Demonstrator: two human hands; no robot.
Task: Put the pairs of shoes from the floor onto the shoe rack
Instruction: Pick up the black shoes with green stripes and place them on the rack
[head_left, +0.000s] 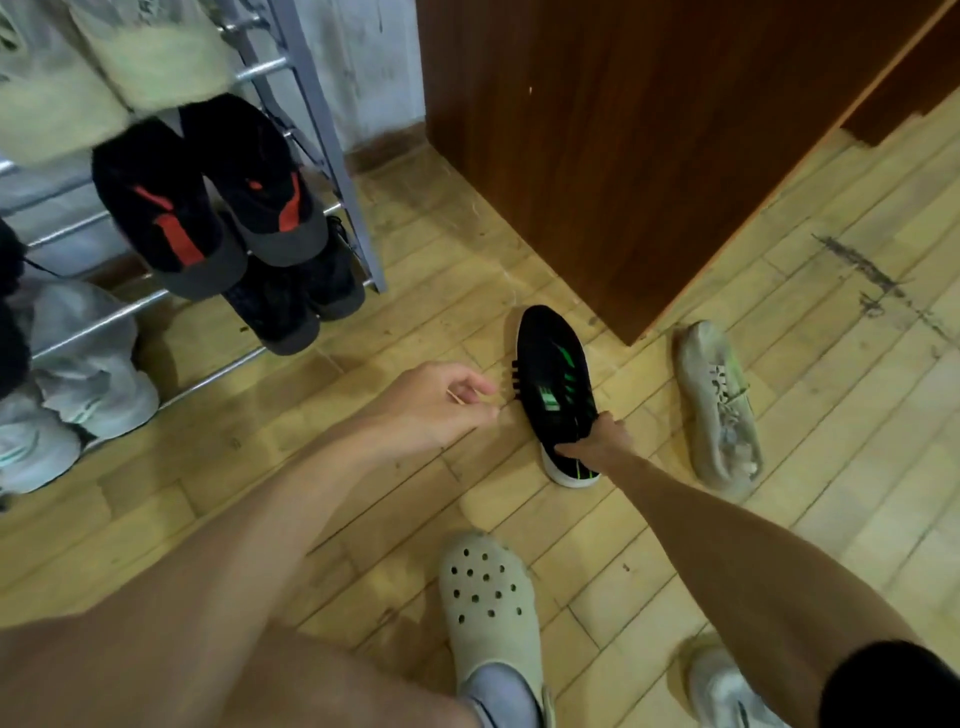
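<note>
A black shoe with green marks and a white sole (551, 364) lies on the wooden floor, toe pointing away from me. My right hand (597, 436) is closed on its heel opening. My left hand (441, 400) hovers just left of the shoe with fingers loosely curled and nothing in it. A beige sneaker (719, 410) lies on the floor to the right. Another light sneaker (727, 691) shows at the bottom right edge. The metal shoe rack (322, 130) stands at the left, carrying black-and-red shoes (208, 192), dark shoes (291, 301) and pale shoes (88, 374).
A dark wooden cabinet (623, 130) stands behind the black shoe, its corner close to the beige sneaker. My foot in a cream clog (488, 597) is planted on the floor below the hands. Bare wood floor stretches between rack and shoe.
</note>
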